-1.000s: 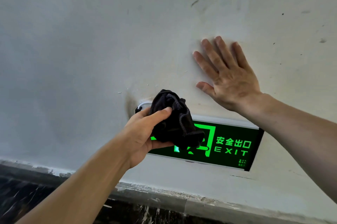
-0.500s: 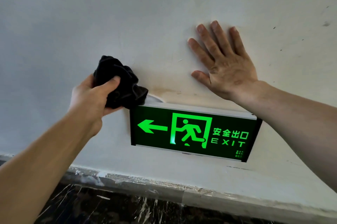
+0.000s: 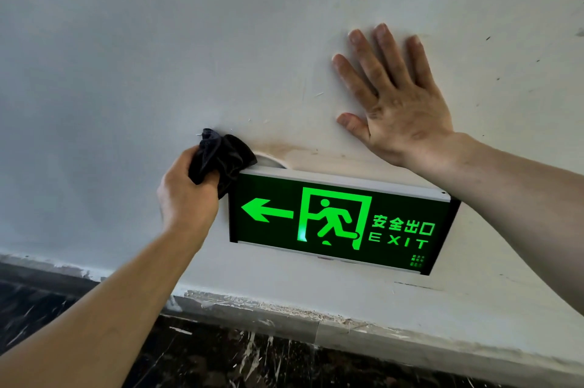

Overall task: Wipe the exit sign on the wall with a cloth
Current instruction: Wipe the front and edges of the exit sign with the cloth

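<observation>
From the head camera I see my left hand (image 3: 186, 195) reaching up from the lower left on a bare forearm, back of the hand toward me, knuckles raised. Its fingers (image 3: 177, 166) are curled together and clamped on one bunched black cloth (image 3: 221, 155). The cloth bulges out past the fingers, up and to the right, and its right lobe touches the top left corner of the exit sign (image 3: 343, 221). The fist itself sits just beside the sign's left edge, on the white wall (image 3: 126, 56).

My right hand (image 3: 399, 109) comes in from the right edge on a long bare forearm and lies flat, palm to the wall, above the sign's right half. Its fingers (image 3: 369, 71) are spread apart and point up and to the left, gripping nothing; the thumb sticks out to the left. The heel of that hand is near the sign's top rim, and I cannot tell whether it touches.

There is one sign, a lit green panel tilted down to the right in my view, showing a left arrow, a running figure in a doorway, Chinese characters and the word EXIT. A brownish stain (image 3: 284, 149) marks the wall just above its top left corner. Below runs a chipped grey skirting strip (image 3: 252, 308), then dark marble (image 3: 205, 353) streaked with white.
</observation>
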`<state>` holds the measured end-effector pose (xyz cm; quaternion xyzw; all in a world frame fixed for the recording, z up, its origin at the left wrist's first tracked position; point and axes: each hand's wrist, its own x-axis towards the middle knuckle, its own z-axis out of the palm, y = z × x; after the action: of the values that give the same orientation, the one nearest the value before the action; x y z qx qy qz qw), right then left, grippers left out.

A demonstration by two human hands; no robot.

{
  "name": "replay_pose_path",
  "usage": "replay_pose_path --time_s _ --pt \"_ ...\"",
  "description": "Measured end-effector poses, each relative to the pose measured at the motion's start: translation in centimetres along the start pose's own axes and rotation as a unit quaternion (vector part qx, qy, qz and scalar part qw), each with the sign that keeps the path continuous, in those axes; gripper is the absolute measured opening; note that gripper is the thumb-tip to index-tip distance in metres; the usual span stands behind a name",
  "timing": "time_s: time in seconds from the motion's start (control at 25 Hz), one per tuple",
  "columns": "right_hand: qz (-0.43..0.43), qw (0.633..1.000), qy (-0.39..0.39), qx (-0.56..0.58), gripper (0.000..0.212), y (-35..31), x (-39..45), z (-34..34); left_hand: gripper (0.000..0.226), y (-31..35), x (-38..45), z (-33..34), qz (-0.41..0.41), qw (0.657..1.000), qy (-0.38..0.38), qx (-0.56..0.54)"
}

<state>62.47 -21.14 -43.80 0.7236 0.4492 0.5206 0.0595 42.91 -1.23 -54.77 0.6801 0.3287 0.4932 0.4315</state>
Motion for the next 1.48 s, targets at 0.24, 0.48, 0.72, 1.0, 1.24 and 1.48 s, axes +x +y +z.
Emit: replay_pose_path --time_s 0.24,0.48,0.72,1.0,1.24,1.48 --pt "0.001 1.000 -0.016 0.001 0.072 -0.1 -0.1 -0.3 0.025 -2.1 -0.8 0.0 -0.031 0.999 -0.020 0.024" --pt "0.002 1.000 -0.017 -0.005 0.073 -0.2 -0.1 -0.4 0.030 -5.2 -3.2 -0.9 -0.041 0.984 -0.109 0.135" --pt "0.001 1.000 -0.019 -0.011 0.073 -0.2 0.0 0.0 0.030 -6.6 -3.8 -0.7 -0.064 0.970 -0.154 0.174" --pt "0.003 1.000 -0.024 -0.017 0.074 -0.3 -0.1 -0.2 0.032 -8.4 -5.6 -1.8 -0.306 0.907 -0.282 0.065" --pt "0.000 0.999 -0.034 -0.004 0.072 -0.2 -0.1 -0.9 0.035 -8.2 -8.7 -1.7 -0.285 0.886 -0.359 0.070" --pt "0.015 0.994 -0.103 0.034 0.071 -0.3 -0.1 -3.0 0.028 -3.9 -8.8 -2.9 -0.234 0.894 -0.382 -0.032"
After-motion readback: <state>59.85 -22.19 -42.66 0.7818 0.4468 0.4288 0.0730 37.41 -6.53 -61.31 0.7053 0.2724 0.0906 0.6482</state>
